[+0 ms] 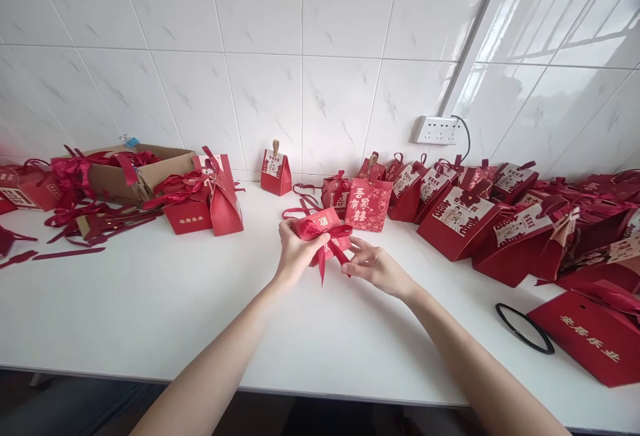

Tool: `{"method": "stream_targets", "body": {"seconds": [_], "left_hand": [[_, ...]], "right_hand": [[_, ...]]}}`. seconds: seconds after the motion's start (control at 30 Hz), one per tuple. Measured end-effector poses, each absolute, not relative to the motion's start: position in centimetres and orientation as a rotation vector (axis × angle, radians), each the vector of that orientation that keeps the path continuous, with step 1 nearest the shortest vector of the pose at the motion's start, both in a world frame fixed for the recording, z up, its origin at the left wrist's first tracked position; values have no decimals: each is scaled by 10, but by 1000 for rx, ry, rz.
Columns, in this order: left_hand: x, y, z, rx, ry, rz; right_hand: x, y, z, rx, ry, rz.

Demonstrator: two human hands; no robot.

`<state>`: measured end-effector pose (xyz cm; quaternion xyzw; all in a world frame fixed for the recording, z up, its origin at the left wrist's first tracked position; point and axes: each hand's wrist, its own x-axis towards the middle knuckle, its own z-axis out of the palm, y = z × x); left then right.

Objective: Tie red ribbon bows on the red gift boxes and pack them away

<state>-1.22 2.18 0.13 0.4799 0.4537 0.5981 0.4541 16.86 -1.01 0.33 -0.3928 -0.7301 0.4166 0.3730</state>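
The left hand (295, 249) is curled closed around the left end of a small red gift box (320, 228), and the right hand (374, 266) pinches the tail of the red ribbon (327, 246) tied across that box, its fingers nearly closed. The box is held just above the white tabletop (165, 303), near its middle. At twelve o'clock from the hands stands a red paper bag (369, 204) printed with large white Chinese characters. At nine to ten o'clock sits an open cardboard carton (135, 171) stuffed with ribbons. At two to three o'clock many red boxes (463, 223) lie crowded, their labels too small to read. At four o'clock lies a black hair band (525, 328). Behind rises a white tiled wall (260, 49) carrying a power strip (437, 130).
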Motion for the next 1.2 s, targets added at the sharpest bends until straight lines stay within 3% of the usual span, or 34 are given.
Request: {"method": "stream_targets", "body": {"seconds": [0.2,0.43,0.63,0.8,1.0,1.2], "left_hand": [[-13,22,4,1174,1157,1458],[-14,17,5,1320,899,1256],[-14,14,5,1290,799,1144],[-14,14,6,1275,847,1163],[-9,10,6,1305,846,1139],[-6,6,11,1354,1020,1244]], "right_hand": [[176,-9,5,-1033,-1901,1091],[178,-9,10,-960,-1538,1095],[180,-9,12,-920,-1627,935],[187,-7,14,-845,-1710,1042],[179,-9,15,-1031,-1504,838],[170,-6,7,-946,-1357,1043]]}}
